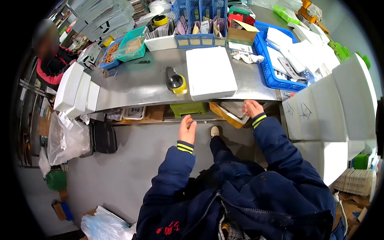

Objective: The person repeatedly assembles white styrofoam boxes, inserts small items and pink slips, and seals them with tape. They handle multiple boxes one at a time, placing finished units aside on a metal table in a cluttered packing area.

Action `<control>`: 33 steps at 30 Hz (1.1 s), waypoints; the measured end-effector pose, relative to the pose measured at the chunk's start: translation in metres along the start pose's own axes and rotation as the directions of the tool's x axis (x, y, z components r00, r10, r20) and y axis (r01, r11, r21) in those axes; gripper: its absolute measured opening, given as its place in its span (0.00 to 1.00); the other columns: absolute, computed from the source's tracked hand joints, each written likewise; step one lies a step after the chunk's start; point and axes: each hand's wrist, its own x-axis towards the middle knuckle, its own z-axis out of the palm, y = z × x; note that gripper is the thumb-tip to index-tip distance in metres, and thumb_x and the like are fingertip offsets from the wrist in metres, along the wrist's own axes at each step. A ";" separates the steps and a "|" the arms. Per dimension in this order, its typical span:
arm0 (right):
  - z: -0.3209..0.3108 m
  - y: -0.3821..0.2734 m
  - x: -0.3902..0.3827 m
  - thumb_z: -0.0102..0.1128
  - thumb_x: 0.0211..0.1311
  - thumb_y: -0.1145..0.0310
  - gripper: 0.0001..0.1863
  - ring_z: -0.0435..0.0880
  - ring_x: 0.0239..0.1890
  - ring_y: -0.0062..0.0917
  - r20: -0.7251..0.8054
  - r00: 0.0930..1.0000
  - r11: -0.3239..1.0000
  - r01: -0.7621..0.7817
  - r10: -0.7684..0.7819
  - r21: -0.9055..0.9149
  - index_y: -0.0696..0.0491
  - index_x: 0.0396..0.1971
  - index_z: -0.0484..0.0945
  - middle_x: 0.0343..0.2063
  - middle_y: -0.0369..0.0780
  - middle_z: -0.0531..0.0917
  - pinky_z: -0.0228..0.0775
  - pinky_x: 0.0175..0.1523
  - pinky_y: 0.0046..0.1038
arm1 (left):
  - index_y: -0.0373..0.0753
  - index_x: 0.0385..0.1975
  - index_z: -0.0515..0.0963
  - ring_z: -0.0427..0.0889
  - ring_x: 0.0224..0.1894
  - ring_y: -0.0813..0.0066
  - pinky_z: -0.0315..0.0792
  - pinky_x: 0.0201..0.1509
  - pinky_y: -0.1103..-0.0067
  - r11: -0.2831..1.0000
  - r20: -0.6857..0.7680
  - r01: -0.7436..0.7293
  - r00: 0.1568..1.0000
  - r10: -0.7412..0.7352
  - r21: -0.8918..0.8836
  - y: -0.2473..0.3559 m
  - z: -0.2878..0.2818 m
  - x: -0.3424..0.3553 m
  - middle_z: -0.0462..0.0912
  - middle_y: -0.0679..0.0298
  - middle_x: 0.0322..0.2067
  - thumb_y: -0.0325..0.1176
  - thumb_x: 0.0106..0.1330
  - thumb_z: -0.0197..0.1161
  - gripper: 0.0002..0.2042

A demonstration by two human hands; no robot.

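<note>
Both my hands are in front of a steel table, below its near edge, with nothing visible in them. My left hand (187, 130) hangs over the floor with thumb and fingers loosely bent and apart. Higher and to the right, my right hand (253, 108) has its fingers half curled beside a yellow bin (226, 116) under the tabletop. This bin holds something in clear plastic; whether my fingers touch it I cannot tell. On the table above lies a closed white foam box (211, 72). To its left sits a tape dispenser (176, 83) with a yellow roll.
A blue basket (272, 81) of papers and white packets stands right. Stacked white foam boxes (316, 108) rise beside my right arm. Blue dividers (200, 40) and a green basket (138, 54) line the back. A co-worker (52, 66) is far left, near more foam boxes (76, 90).
</note>
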 end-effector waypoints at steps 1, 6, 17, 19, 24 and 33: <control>0.010 -0.012 0.025 0.49 0.57 0.60 0.15 0.76 0.29 0.20 -0.061 0.998 0.999 0.027 -0.029 -0.045 0.54 0.40 0.72 0.29 0.36 0.78 0.66 0.31 0.21 | 0.35 0.52 0.62 0.72 0.40 0.75 0.68 0.44 0.80 0.996 0.003 -0.053 0.999 0.053 0.074 0.002 -0.002 0.022 0.70 0.55 0.46 0.31 0.58 0.56 0.21; 0.018 -0.013 0.159 0.51 0.56 0.57 0.24 0.74 0.40 0.26 -0.237 0.944 0.937 0.150 -0.231 -0.316 0.60 0.48 0.68 0.40 0.42 0.77 0.65 0.46 0.24 | 0.30 0.57 0.54 0.67 0.53 0.62 0.63 0.55 0.74 0.972 0.071 -0.046 0.997 0.030 0.230 0.022 0.021 0.146 0.63 0.48 0.53 0.33 0.56 0.60 0.31; 0.059 -0.037 0.185 0.46 0.61 0.57 0.25 0.72 0.40 0.21 0.021 0.993 0.991 -0.119 0.120 -0.066 0.63 0.49 0.66 0.39 0.39 0.75 0.63 0.48 0.20 | 0.25 0.50 0.59 0.75 0.40 0.59 0.68 0.45 0.75 0.979 -0.002 0.081 0.997 -0.082 0.189 -0.021 0.053 0.236 0.75 0.47 0.39 0.40 0.55 0.60 0.29; 0.061 -0.047 0.179 0.44 0.62 0.58 0.23 0.72 0.43 0.24 -0.081 0.997 0.972 -0.037 0.019 -0.231 0.63 0.47 0.67 0.39 0.41 0.76 0.63 0.49 0.22 | 0.25 0.49 0.61 0.74 0.42 0.55 0.67 0.47 0.73 0.972 0.022 0.060 0.998 -0.066 0.225 -0.010 0.055 0.237 0.73 0.44 0.41 0.40 0.56 0.59 0.28; 0.076 -0.105 0.152 0.42 0.63 0.62 0.25 0.70 0.45 0.23 0.123 0.980 0.933 0.190 -0.159 -0.306 0.63 0.55 0.58 0.46 0.42 0.72 0.60 0.51 0.21 | 0.26 0.52 0.59 0.73 0.45 0.57 0.66 0.49 0.73 0.988 0.009 -0.049 0.999 0.048 0.147 0.034 0.029 0.232 0.71 0.43 0.43 0.39 0.58 0.57 0.27; 0.281 -0.113 0.110 0.51 0.57 0.68 0.30 0.68 0.50 0.27 0.275 0.942 0.923 0.268 -0.191 -0.276 0.60 0.58 0.53 0.48 0.46 0.69 0.66 0.46 0.26 | 0.30 0.52 0.62 0.73 0.41 0.76 0.67 0.45 0.81 0.999 0.040 0.021 0.999 -0.019 -0.029 0.095 -0.195 0.258 0.74 0.57 0.41 0.32 0.62 0.53 0.20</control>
